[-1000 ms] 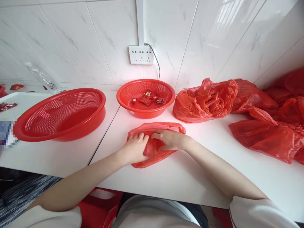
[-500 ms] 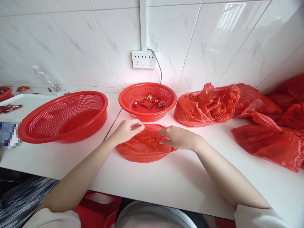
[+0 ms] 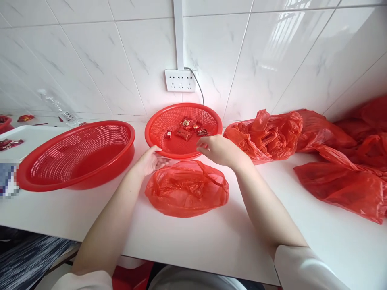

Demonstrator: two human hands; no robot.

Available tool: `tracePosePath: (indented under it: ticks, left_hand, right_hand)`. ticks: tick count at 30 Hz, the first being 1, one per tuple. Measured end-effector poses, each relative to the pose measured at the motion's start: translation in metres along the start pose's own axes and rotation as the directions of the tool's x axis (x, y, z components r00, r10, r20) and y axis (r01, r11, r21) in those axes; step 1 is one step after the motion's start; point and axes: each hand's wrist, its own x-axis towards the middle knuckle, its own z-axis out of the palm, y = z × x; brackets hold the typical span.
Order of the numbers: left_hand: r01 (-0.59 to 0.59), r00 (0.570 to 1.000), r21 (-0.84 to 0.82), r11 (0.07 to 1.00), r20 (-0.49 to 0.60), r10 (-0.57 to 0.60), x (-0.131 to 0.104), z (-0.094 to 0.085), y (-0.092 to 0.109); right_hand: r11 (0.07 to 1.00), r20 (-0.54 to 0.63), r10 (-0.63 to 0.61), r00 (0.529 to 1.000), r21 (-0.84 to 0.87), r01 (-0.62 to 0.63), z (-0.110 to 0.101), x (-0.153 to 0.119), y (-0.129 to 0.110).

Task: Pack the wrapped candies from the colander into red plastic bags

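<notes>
The red plastic sieve basket (image 3: 155, 121) is tipped slightly toward me, with several small wrapped snacks (image 3: 184, 133) in it. At its near-left rim my left hand (image 3: 151, 160) has the thumb on the edge and the fingers below, closed on the rim. Over the near-right rim hovers my right hand (image 3: 216, 149), its fingers loosely bent and apart, with nothing visible in them. In front of the basket, a red plastic bag (image 3: 187, 197) lies with its mouth spread wide on the white table (image 3: 193, 237).
A larger red basket (image 3: 102, 161) stands to the left, beside a white tray (image 3: 39, 133) with wrapped snacks. A clear bottle (image 3: 57, 106) is near the wall. Bunched red bags (image 3: 269, 137) and more red bags (image 3: 341, 185) lie on the right. A socket panel (image 3: 180, 81) is on the wall.
Both hands have left the red bag and moved forward to the basket. My left hand has taken hold of its rim, and the basket now tilts toward me. The bag's mouth is wider.
</notes>
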Motion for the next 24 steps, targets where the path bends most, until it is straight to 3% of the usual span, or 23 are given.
tracePosePath:
  ticks: [3,9,13,18,24]
  left_hand:
    - [-0.034,0.996,-0.163,0.986,0.071,0.046,0.002,0.011,-0.014]
    - [-0.146,0.989,-0.245,0.958,-0.019,0.146,0.004,0.024,-0.044]
    - [-0.195,0.981,-0.245,0.95,-0.07,0.183,-0.001,0.027,-0.044]
    - [-0.244,0.967,-0.244,0.939,-0.138,0.216,-0.007,0.028,-0.044]
    - [-0.288,0.957,-0.217,0.933,-0.1,0.272,-0.009,0.036,-0.05]
  right_hand:
    - [0.999,-0.031,-0.004,0.999,0.036,0.005,-0.005,0.004,-0.003]
    - [0.998,0.023,-0.004,1.0,0.057,0.003,-0.003,0.004,0.01]
    - [0.998,0.055,0.03,0.998,0.058,-0.033,-0.009,-0.002,0.027]
    - [0.998,-0.018,0.047,0.999,0.042,-0.046,-0.015,-0.006,0.04]
    - [1.0,-0.028,-0.031,0.999,0.004,0.031,0.004,0.004,0.037]
